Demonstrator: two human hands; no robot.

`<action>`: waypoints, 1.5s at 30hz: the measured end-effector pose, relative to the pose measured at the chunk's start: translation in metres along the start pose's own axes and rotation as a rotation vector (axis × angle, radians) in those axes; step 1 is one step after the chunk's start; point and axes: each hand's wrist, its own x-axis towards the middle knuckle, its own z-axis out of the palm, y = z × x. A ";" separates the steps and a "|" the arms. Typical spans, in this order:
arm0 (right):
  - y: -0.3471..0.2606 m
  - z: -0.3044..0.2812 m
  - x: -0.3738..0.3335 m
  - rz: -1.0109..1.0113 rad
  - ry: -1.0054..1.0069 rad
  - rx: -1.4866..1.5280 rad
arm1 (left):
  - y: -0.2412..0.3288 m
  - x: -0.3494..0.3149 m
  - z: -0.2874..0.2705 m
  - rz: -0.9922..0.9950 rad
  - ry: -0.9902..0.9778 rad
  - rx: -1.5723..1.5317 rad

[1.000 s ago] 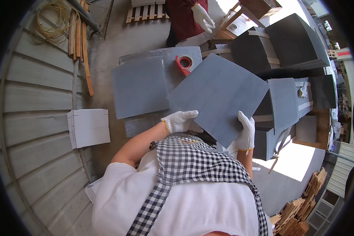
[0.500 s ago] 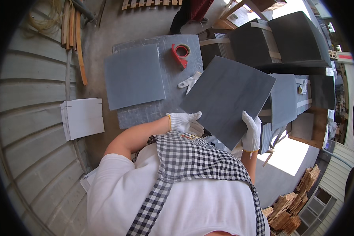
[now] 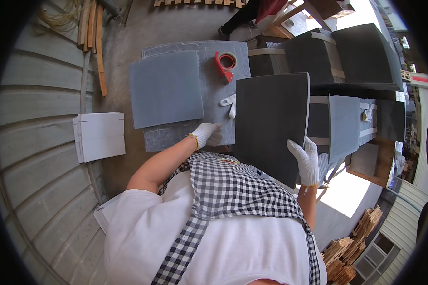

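While the right hand [image 3: 305,159] grips the dark panel [image 3: 269,121] (fingers wrapped), the left hand [image 3: 207,135] curls empty.

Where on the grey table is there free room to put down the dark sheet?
The grey table is bare along its near edge, below the grey sheet, by the left hand. A narrower strip lies between that sheet and the tape dispenser. The right is crowded: spare glove, dark sheet in the right hand.

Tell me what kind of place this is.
Probably a workshop or packing yard for sheet goods: strapped stacks of dark boards, a red tape dispenser on the grey worktable, and timber offcuts stacked on bare concrete.
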 end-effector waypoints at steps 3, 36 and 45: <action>-0.014 0.013 0.007 -0.071 -0.045 -0.112 | -0.044 0.101 -0.081 -0.260 -0.544 -0.683; 0.015 0.128 0.049 -0.270 0.104 -0.548 | 0.139 -0.122 0.236 1.638 0.531 1.698; -0.091 0.034 -0.040 -0.569 -0.090 -0.976 | 0.140 -0.109 0.238 1.531 0.568 1.819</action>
